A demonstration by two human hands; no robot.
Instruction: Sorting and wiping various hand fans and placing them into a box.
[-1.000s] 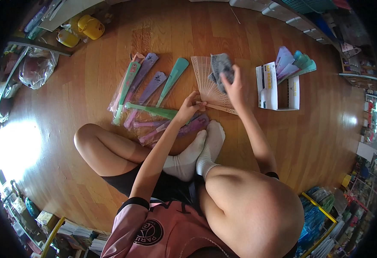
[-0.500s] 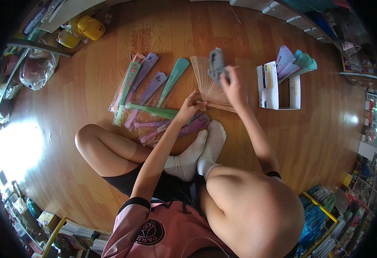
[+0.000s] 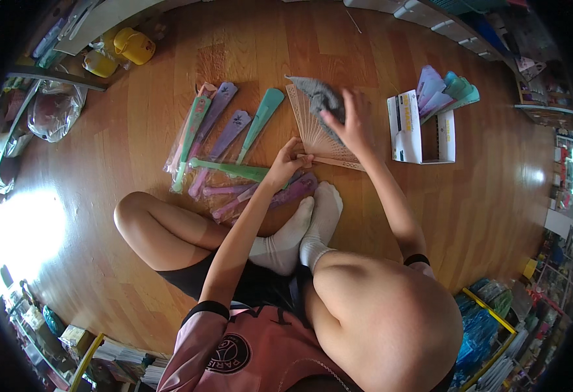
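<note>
Head view, looking down: an unfolded pale fan (image 3: 311, 134) with pierced slats is lying on the wooden floor (image 3: 495, 215), ahead of the seated person's white socks (image 3: 286, 245). The left hand (image 3: 289, 161) is pinching it between thumb and fingers near its narrow end. The right hand (image 3: 355, 124) is gripping a grey cloth (image 3: 324, 98), thumb apart from the fingers; the cloth is covering part of the slats, though from where I'm standing I cannot tell how firmly it is pressing. Leftward, several folded fans are lying about, some in clear wrapping: a green fan (image 3: 231, 168) is stretching crosswise near the left hand, and a teal fan (image 3: 262, 117) is slanting beside the pale one. Over to the right, a white box (image 3: 404, 134) is sitting with purple and teal fans (image 3: 447, 97) poking out. Farther off, at upper left, a yellow container (image 3: 136, 47) is standing near a shelf.
</note>
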